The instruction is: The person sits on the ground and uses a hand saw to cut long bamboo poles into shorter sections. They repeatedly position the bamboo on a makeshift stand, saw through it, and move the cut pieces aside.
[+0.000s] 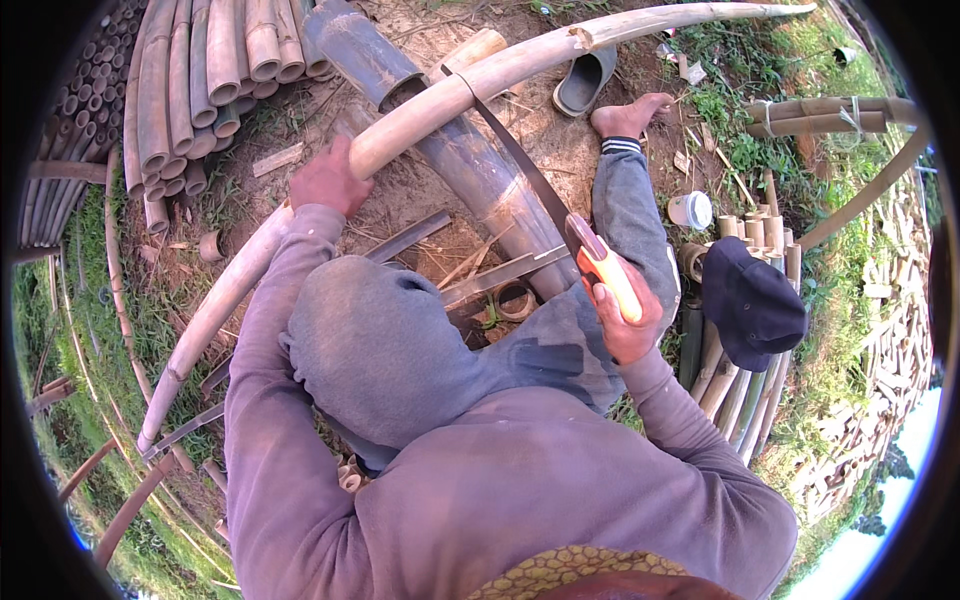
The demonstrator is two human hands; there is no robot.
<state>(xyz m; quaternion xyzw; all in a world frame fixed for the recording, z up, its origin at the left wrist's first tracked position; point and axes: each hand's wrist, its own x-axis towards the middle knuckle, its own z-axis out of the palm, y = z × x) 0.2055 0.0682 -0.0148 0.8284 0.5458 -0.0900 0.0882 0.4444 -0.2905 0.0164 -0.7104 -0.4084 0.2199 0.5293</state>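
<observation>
**Bamboo pole under the saw**

The bamboo pole [440, 105] is long and pale. It runs from low on the left, up past both hands, to the top right. It looks bent, but the round camera bends straight things. Its low end is lost in the grass.

Seen from the head camera, the left hand [328, 182] sits on top of the pole. Its fingers are curled down over the far side, so their tips are hidden. I cannot tell how tight they press. Just past those fingers lies a cut end of the pole.

The right hand [625, 322] is wrapped around the orange handle [605, 270] of a saw [510, 150]. The fingers are closed tight together around it. Only the knuckles and thumb show well. The dark thin blade goes up from those fingers and its far tip touches the pole, well away from the left hand.

Under the blade lies a fat grey bamboo tube [480, 180]. A knee in grey trousers hides part of it. A bare foot [628, 115] rests on the dirt beyond the right hand, near a grey slipper [583, 82].

Beside the right fingers, a dark cap [752, 300] sits on short bamboo pieces. A small white tub [690, 210] is close by. More cut bamboo [200, 70] is stacked beyond the left hand.
</observation>
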